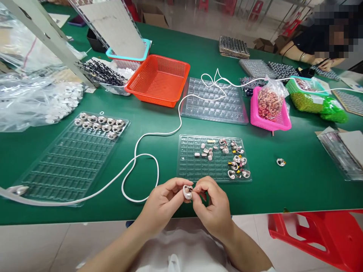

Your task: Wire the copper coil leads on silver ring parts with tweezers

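Note:
Close to the table's near edge, my left hand (170, 200) pinches a small curved white-and-silver earbud housing (187, 192) between thumb and fingers. Fingertips of my right hand (211, 202) are closed at the housing's right side, where something small and dark shows; what they pinch is mostly hidden. Just beyond both hands lies a clear compartment tray (188, 168). On its right side are several similar earbud housings (235, 164) with dark and yellow bits, and small pale oval pieces (206, 151) sit nearer its middle. Another single housing (281, 162) rests on the green table to the right.
A clear tray (70, 155) at left holds rows of silver pieces (99, 122). A white cable (141, 141) loops across the table (159, 124). Beyond stand an orange basket (159, 83) and a pink basket (270, 121). Someone works at far right; a red stool (326, 238) is nearby.

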`<state>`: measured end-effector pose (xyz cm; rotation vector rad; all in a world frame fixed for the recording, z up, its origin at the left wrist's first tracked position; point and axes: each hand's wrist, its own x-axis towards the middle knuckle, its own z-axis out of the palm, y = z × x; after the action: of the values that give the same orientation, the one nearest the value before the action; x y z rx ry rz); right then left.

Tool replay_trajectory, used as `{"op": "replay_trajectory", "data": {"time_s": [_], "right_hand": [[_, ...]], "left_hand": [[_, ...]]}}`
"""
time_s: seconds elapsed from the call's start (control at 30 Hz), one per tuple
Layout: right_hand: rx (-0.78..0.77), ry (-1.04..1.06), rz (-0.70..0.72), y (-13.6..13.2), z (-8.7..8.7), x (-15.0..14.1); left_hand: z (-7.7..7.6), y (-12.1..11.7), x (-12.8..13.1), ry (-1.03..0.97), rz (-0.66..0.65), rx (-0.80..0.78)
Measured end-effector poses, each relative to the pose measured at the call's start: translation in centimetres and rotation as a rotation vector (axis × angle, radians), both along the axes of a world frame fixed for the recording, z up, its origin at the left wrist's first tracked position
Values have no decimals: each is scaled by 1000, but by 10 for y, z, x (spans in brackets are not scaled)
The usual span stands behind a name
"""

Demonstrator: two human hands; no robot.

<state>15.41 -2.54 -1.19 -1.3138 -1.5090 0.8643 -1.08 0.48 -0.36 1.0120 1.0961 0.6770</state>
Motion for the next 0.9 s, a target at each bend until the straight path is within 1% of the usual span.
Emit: {"op": "replay_trajectory", "data": {"time_s": [0.07,0.2,0.33,0.43,0.5,0.6,0.7,0.8,0.9], "right_hand": [[35,-22,5,0,0,0],[38,-30,19,0,1,0],[52,-73,92,2,3,4],[81,-54,146,3,3,7],[75,-5,149,3,3,8],[18,50,122,2,2,6],[-34,83,98,2,3,4],[-71,107,85,4,4,1],[-73,99,75,5,5,-1]], "left_hand": [[0,0,0,-27,-10,-17],[3,3,0,-89,-33,-73],[8,8,-3,-97,-58,-107],[5,11,-7,-153,-111,-158],[1,13,-9,-222,-131,-211],[-7,12,-9,-286,-104,-269],[-12,11,-8,-290,-73,-278],[-13,11,-7,-291,-45,-301],[-11,13,-5,-269,-6,-326]]}}
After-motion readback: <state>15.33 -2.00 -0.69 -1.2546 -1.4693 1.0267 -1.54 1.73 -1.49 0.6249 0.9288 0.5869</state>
